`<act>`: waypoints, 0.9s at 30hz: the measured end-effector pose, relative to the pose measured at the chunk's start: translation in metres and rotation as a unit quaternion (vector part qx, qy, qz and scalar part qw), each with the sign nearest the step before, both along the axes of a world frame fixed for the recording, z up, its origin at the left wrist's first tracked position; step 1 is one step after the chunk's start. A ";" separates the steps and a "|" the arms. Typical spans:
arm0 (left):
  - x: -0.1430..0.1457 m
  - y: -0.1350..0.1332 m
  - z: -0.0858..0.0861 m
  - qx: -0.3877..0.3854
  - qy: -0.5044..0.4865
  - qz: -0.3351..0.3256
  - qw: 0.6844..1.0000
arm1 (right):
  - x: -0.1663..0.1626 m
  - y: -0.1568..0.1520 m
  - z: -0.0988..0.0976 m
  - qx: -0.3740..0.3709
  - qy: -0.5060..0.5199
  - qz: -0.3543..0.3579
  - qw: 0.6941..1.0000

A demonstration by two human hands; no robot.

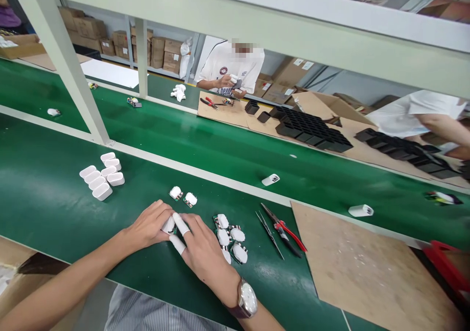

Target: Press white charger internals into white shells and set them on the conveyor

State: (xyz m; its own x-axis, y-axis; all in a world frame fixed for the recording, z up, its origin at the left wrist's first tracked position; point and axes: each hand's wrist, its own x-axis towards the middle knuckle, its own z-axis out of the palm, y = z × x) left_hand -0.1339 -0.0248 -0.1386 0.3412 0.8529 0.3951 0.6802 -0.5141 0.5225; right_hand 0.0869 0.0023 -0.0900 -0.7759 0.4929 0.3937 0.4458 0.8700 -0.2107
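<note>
Both my hands meet on the green table surface (44,199). My left hand (149,225) has its fingers curled round a small white plug part (169,224). My right hand (200,250), with white finger cots on two fingers and a watch on the wrist, presses against the same part from the right. Two more white parts on small circuit boards (182,196) lie just beyond my fingers. A cluster of several such parts (230,238) lies right of my right hand. Several white shells (103,175) stand in rows to the far left.
Red-handled cutters (286,230) and tweezers (269,227) lie beside a brown board (367,267). White plugs (270,179) ride the green conveyor (220,140). Black trays (312,128) sit on cardboard across it. One person (229,69) works opposite; another person's arm (436,120) shows at right.
</note>
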 end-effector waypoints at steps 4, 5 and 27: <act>0.000 0.003 0.001 -0.064 -0.058 -0.027 0.996 | 0.002 0.003 -0.001 -0.018 0.027 0.000 0.999; 0.000 0.003 0.002 -0.081 -0.065 -0.036 0.994 | 0.001 0.004 -0.002 -0.024 0.024 0.008 0.999; 0.006 -0.013 0.019 -0.135 -0.215 0.062 0.965 | 0.049 0.032 -0.004 -0.025 0.070 -0.098 0.992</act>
State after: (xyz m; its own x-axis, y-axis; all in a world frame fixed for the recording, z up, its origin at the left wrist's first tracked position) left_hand -0.1280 -0.0378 -0.1201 0.0835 0.9682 0.2357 0.4190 -0.2488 0.8733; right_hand 0.1363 0.0345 -0.0942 -0.6023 0.6512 0.4617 0.5697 0.7558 -0.3228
